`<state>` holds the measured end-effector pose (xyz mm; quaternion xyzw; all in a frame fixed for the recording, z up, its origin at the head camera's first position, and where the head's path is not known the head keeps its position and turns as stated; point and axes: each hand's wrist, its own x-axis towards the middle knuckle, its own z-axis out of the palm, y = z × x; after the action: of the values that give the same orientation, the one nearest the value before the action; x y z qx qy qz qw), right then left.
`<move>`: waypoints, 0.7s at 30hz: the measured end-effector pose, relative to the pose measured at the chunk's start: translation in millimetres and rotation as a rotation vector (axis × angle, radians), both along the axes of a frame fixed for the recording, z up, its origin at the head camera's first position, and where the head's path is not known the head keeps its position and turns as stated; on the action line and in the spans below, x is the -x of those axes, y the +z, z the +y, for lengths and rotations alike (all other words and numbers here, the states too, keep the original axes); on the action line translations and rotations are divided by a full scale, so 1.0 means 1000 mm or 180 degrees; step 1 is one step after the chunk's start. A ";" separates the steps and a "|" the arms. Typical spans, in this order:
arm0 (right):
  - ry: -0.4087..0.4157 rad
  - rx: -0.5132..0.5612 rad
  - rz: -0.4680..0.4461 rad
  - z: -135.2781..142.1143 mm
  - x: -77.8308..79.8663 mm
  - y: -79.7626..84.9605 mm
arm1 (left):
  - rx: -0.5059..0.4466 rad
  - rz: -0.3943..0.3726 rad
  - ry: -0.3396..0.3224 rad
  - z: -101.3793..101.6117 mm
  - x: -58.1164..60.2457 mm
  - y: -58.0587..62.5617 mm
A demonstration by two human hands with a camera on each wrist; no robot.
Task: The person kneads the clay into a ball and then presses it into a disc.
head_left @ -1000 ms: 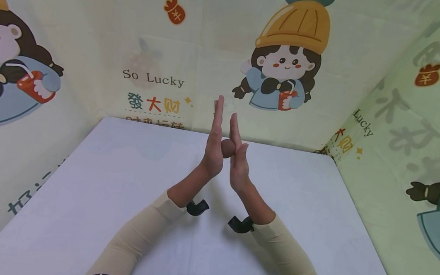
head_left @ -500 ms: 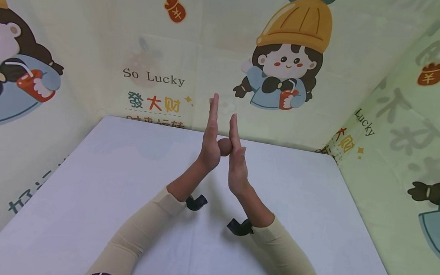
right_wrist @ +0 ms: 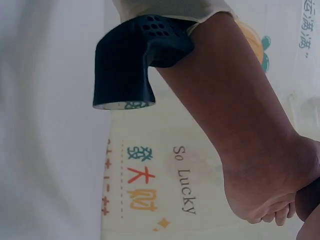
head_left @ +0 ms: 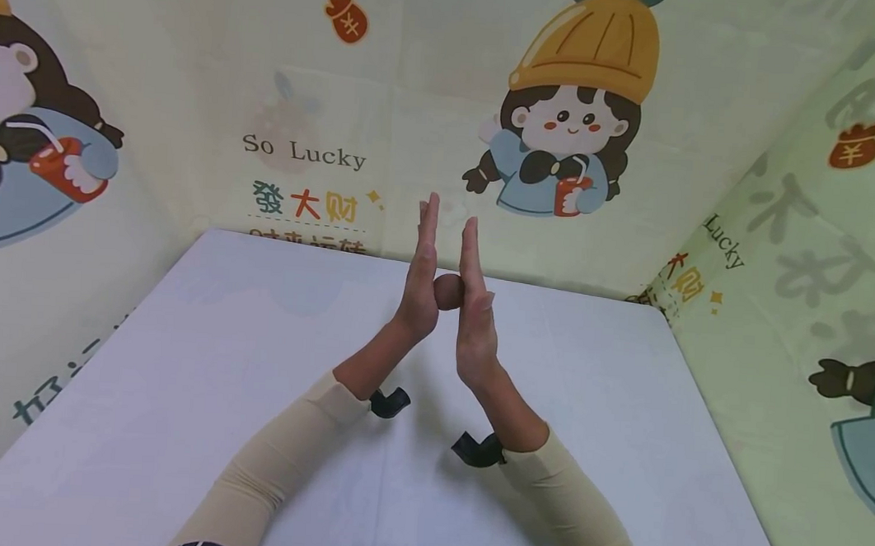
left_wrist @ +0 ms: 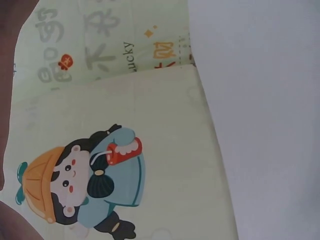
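A small, smooth brown ball (head_left: 448, 292) is pressed between my two palms, held up over the white table. My left hand (head_left: 418, 288) stands on its left side with straight fingers pointing up and away. Against the ball's right side lies the palm of my right hand (head_left: 477, 324), its fingers straight too. In the right wrist view the left hand (right_wrist: 267, 182) and forearm show, with the dark ball (right_wrist: 308, 199) cut off at the right edge. Only dim parts of a hand (left_wrist: 7, 100) border the left wrist view; the ball is out of sight there.
The white table (head_left: 256, 338) spreads below my arms. Behind and at the sides hang pale printed cloths (head_left: 433, 75) with cartoon figures and lettering. A black curved wrist mount (head_left: 389, 402) sticks out from the left cuff, and another black mount (head_left: 478, 449) from the right.
The palms slide slightly against each other: the left hand shifts left, then a little back, while the right hand moves slightly forward. The ball stays between them, shifted slightly left overall.
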<state>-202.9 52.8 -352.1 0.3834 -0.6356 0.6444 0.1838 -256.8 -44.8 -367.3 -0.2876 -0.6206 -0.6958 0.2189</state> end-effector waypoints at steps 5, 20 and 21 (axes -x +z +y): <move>0.0059 0.0069 -0.0014 0.001 0.001 0.002 | 0.0083 0.0102 -0.0117 0.004 -0.004 -0.003; -0.0040 0.0103 0.0009 0.011 0.005 0.010 | 0.0273 0.0478 -0.0225 0.016 -0.019 -0.009; -0.0059 0.0114 0.0016 0.012 0.005 0.011 | 0.0268 0.0497 -0.0253 0.017 -0.020 -0.009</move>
<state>-207.8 64.8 -341.5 0.3757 -0.6270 0.6531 0.1982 -237.3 -28.0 -376.7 -0.3743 -0.6185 -0.6527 0.2265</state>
